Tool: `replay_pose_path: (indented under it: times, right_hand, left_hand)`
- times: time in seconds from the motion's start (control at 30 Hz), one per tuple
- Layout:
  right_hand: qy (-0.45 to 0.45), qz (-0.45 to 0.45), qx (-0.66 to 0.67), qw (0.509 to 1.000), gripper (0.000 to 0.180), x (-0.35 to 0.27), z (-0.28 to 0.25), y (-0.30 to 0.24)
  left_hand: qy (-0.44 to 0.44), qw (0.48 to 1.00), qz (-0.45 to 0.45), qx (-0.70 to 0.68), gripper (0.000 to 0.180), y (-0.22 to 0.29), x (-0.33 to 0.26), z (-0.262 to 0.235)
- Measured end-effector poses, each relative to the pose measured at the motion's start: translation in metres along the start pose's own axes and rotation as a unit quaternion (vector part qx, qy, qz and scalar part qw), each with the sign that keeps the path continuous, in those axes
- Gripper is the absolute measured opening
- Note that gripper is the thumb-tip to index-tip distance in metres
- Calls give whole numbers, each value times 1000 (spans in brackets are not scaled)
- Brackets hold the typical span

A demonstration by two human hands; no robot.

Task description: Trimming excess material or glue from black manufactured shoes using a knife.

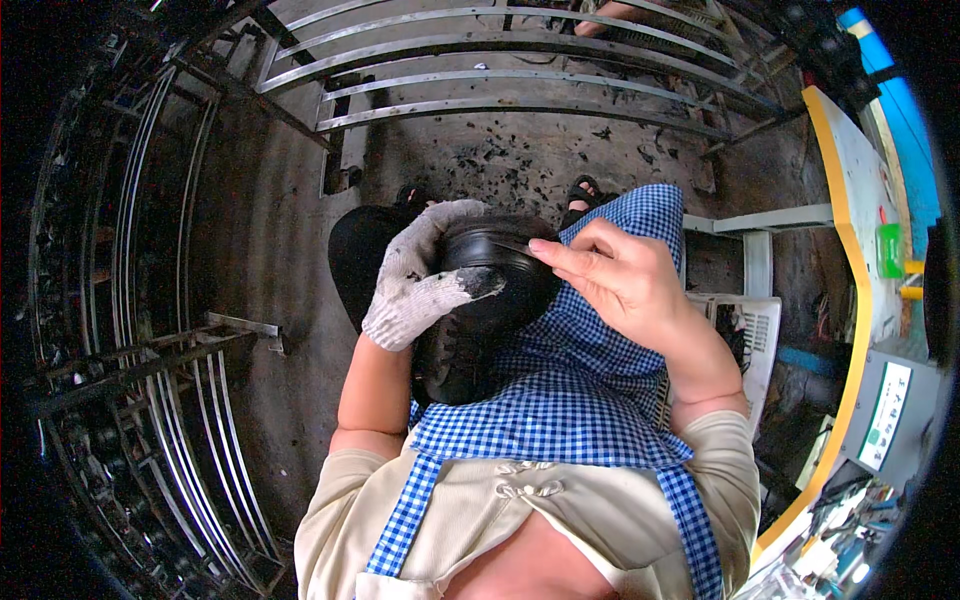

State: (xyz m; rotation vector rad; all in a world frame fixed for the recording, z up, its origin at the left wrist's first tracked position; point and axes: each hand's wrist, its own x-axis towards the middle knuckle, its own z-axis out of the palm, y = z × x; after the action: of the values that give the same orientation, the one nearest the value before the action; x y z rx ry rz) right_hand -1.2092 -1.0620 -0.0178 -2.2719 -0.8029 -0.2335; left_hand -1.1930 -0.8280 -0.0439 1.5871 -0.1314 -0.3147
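Observation:
A black lace-up boot [505, 262] rests on my lap, its smooth toe pointing away from me and its laces nearer my body. My left hand [420, 275], in a pale knitted glove with a blackened thumb tip, is closed around the left side of the toe. At the right side of the toe, the bare thumb and forefinger of my right hand [625, 285] are pinched together against the sole edge. Whatever lies between those fingertips is too small to make out. A blue-and-white checked apron [540, 410] covers my lap.
Metal racks [150, 400] line the left side, and a low rail rack [520, 110] crosses ahead. Black scraps [520, 155] litter the floor. To my right are a white plastic basket [765, 345], a yellow-edged bench [840, 150] and a green container [888, 250].

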Motion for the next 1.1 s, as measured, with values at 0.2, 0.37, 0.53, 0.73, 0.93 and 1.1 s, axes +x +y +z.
replay_pose_path:
  times: [0.2,0.37,0.53,0.73,0.93,1.1]
  right_hand:
    - [-2,13,9,1000,38,-2,4,-3]
    - [14,9,-29,999,40,-3,6,-4]
    - [-5,24,5,1000,41,-4,4,-1]
    - [47,28,70,996,35,-3,12,12]
    - [175,168,166,956,33,-37,1,38]
    - [276,216,156,924,17,-71,-14,71]
  left_hand:
    - [-3,1000,9,12,70,-4,-2,-1]
    - [3,1000,-4,14,71,-2,-3,0]
    - [1,1000,-1,-31,69,0,-2,5]
    - [2,1000,18,4,67,-7,4,1]
    - [-10,998,45,40,66,2,15,5]
    - [131,990,45,41,53,2,16,3]
